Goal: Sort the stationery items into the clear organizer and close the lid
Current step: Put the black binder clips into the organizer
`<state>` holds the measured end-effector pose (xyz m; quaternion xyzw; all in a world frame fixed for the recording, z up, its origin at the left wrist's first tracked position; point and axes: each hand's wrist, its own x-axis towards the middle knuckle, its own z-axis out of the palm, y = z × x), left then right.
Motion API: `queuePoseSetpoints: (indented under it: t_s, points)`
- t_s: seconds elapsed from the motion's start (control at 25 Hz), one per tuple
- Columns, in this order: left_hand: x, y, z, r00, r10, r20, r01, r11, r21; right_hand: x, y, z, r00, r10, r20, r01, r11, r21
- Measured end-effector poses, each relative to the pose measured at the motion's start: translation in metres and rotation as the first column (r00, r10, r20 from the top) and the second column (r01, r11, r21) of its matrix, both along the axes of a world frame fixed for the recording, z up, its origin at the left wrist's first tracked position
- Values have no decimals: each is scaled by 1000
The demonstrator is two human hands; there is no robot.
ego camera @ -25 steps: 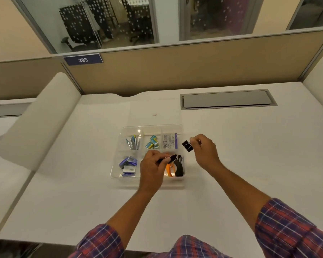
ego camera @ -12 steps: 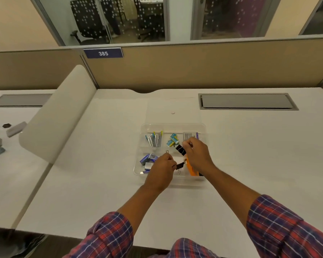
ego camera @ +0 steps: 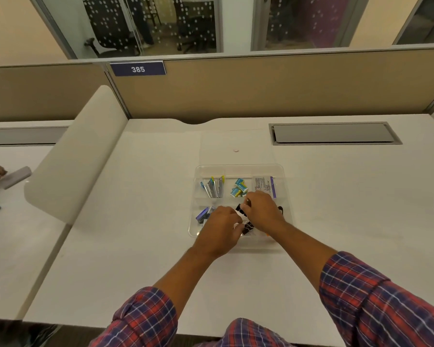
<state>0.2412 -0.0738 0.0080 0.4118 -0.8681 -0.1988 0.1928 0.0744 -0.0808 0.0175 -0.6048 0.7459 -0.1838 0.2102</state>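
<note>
Over the clear plastic organizer's (ego camera: 239, 167) front middle compartment, the left hand (ego camera: 221, 230) pinches the nearer black binder clip (ego camera: 247, 228); the right hand (ego camera: 262, 211) pinches the farther black binder clip (ego camera: 239, 209).

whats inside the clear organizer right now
Back row: silver strips, teal boxes, a white-purple packet. Front left: blue boxes. Front middle: black binder clips, pinched by the left hand and right hand, which hide most of the front right.

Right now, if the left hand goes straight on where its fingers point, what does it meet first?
The left hand likely meets the black binder clips first, then the right hand; depth unclear.
</note>
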Motion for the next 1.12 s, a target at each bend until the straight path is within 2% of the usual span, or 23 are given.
queuePoseSetpoints:
  t_s: [0.12, 0.28, 0.48, 0.64, 0.72, 0.96, 1.12]
  points:
    - [18, -5, -2, 993, 79, -83, -83, 995, -57, 7, -2, -5, 994, 47, -95, -46, 999, 7]
    - [36, -18, -4, 981, 169, -92, -181, 975, -130, 16, -2, -11, 969, 99, -226, -104, 994, -11]
    - [44, -40, -7, 967, 235, -101, -243, 967, -78, 18, -2, -6, 983, 99, -152, -93, 995, 42]
    - [45, -59, -7, 946, 286, -156, -291, 957, -12, 10, -6, -2, 1000, -22, 9, 23, 999, -31]
    - [45, -71, -6, 934, 308, -179, -308, 951, 27, 5, -6, 0, 997, -68, 43, 71, 995, -66]
    - [32, -120, 3, 926, 342, -162, -323, 937, 131, -12, -19, 0, 997, -77, -20, 71, 974, -217]
    - [21, -158, 7, 907, 382, -176, -343, 914, 219, -26, -46, 5, 990, -134, -55, 115, 959, -259]
